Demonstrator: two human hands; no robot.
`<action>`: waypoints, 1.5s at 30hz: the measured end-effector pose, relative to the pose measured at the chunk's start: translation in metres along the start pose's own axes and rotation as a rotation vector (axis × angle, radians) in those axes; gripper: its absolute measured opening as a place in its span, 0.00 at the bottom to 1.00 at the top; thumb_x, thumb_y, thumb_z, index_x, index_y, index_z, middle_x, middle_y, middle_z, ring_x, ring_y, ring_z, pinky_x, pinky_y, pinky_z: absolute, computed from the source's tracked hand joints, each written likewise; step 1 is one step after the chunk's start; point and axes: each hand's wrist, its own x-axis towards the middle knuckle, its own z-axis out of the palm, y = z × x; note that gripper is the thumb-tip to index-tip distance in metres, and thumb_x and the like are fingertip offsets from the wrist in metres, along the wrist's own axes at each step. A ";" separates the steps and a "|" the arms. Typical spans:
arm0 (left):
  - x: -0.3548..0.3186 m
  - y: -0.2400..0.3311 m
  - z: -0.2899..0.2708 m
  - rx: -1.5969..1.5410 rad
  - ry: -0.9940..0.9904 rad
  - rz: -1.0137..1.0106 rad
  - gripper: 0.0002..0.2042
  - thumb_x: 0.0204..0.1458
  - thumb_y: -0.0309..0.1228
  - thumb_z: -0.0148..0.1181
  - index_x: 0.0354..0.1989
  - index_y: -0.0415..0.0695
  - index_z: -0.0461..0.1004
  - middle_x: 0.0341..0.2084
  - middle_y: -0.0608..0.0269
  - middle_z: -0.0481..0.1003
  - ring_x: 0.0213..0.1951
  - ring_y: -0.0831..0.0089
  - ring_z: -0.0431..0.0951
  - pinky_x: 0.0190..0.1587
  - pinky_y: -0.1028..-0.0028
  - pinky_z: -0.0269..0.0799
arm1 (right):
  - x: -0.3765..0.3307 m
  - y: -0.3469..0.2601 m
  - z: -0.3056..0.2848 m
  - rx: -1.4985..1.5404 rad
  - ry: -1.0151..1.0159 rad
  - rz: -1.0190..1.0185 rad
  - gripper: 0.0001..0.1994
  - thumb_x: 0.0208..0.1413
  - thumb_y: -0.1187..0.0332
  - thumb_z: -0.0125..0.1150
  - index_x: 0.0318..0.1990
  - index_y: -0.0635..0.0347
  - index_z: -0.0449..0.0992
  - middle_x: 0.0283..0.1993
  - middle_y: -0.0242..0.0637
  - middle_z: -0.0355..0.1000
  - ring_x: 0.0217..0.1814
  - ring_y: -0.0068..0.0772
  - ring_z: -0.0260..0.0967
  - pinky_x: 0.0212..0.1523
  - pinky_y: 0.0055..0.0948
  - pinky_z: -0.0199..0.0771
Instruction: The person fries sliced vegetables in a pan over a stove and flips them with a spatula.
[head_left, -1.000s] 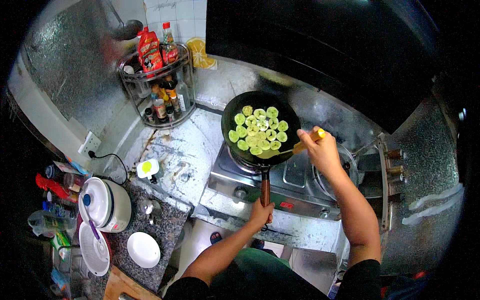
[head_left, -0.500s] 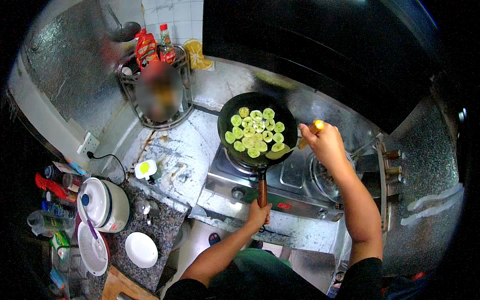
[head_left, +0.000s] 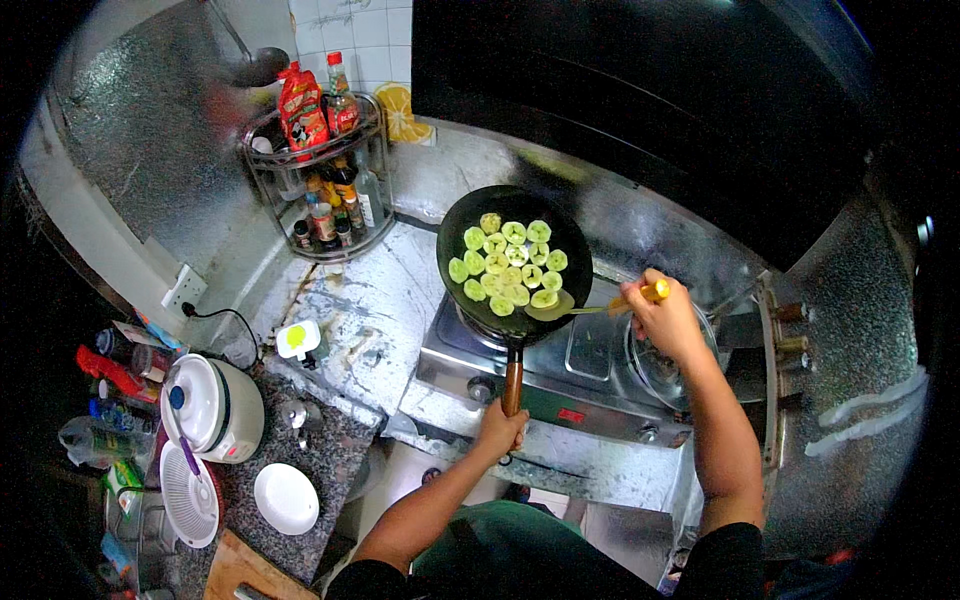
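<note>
Left grip [head_left: 499, 431] wraps the handle [head_left: 513, 382] of the frying pan [head_left: 570, 230] and right grip [head_left: 664, 316] closes round a spatula [head_left: 553, 310] beside pale green slices [head_left: 513, 275], all spread in the pan, so cooking seems begun, browning largely left.

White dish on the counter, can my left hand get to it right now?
Probably not as it stands: your left hand is wrapped around the pan handle. If freed, the way looks open, with nothing seen covering the white dish.

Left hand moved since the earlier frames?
Yes, the left hand shifted left with the brown pan handle, judged against the stove's left knob.
</note>
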 end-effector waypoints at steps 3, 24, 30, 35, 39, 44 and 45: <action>0.000 0.000 0.000 0.010 0.000 0.004 0.10 0.47 0.28 0.55 0.29 0.42 0.59 0.11 0.65 0.64 0.09 0.78 0.64 0.10 0.76 0.61 | -0.004 0.022 0.014 0.197 0.064 0.031 0.13 0.53 0.63 0.54 0.24 0.63 0.67 0.15 0.33 0.67 0.13 0.22 0.63 0.13 0.23 0.62; -0.004 0.008 0.004 0.084 0.013 0.009 0.09 0.48 0.27 0.55 0.29 0.42 0.59 0.13 0.67 0.64 0.11 0.78 0.65 0.11 0.76 0.62 | -0.047 0.129 0.157 0.814 0.229 0.019 0.10 0.57 0.65 0.50 0.40 0.62 0.68 0.27 0.36 0.71 0.24 0.22 0.69 0.22 0.17 0.66; -0.007 0.015 0.006 0.101 0.011 -0.006 0.09 0.48 0.27 0.55 0.30 0.42 0.59 0.13 0.67 0.64 0.11 0.78 0.65 0.11 0.75 0.63 | -0.035 0.127 0.158 0.901 0.218 -0.033 0.09 0.56 0.67 0.51 0.40 0.62 0.70 0.28 0.37 0.72 0.26 0.23 0.71 0.23 0.19 0.68; -0.008 0.015 0.006 0.089 0.015 -0.014 0.09 0.48 0.27 0.55 0.31 0.42 0.59 0.13 0.66 0.64 0.11 0.78 0.65 0.12 0.75 0.64 | -0.031 0.132 0.162 0.949 0.212 -0.020 0.11 0.56 0.66 0.50 0.41 0.64 0.68 0.28 0.40 0.71 0.24 0.26 0.70 0.23 0.20 0.70; -0.012 0.020 0.007 0.143 0.021 0.009 0.09 0.48 0.27 0.55 0.31 0.42 0.59 0.13 0.67 0.64 0.11 0.77 0.65 0.12 0.75 0.64 | -0.031 0.127 0.151 1.022 0.201 0.002 0.11 0.57 0.65 0.50 0.41 0.64 0.68 0.28 0.41 0.71 0.23 0.27 0.70 0.23 0.21 0.70; -0.009 0.013 0.005 0.088 0.012 -0.003 0.09 0.48 0.27 0.54 0.32 0.43 0.59 0.13 0.67 0.64 0.11 0.78 0.65 0.12 0.75 0.64 | -0.043 0.121 0.128 1.024 0.214 0.045 0.11 0.56 0.66 0.50 0.41 0.65 0.68 0.27 0.42 0.71 0.23 0.28 0.70 0.24 0.22 0.71; -0.009 0.013 0.005 0.087 0.011 -0.003 0.09 0.48 0.27 0.54 0.32 0.43 0.59 0.13 0.67 0.64 0.11 0.78 0.65 0.12 0.75 0.64 | -0.045 0.120 0.123 1.032 0.217 0.046 0.11 0.56 0.67 0.50 0.41 0.66 0.68 0.28 0.42 0.71 0.23 0.28 0.70 0.24 0.21 0.71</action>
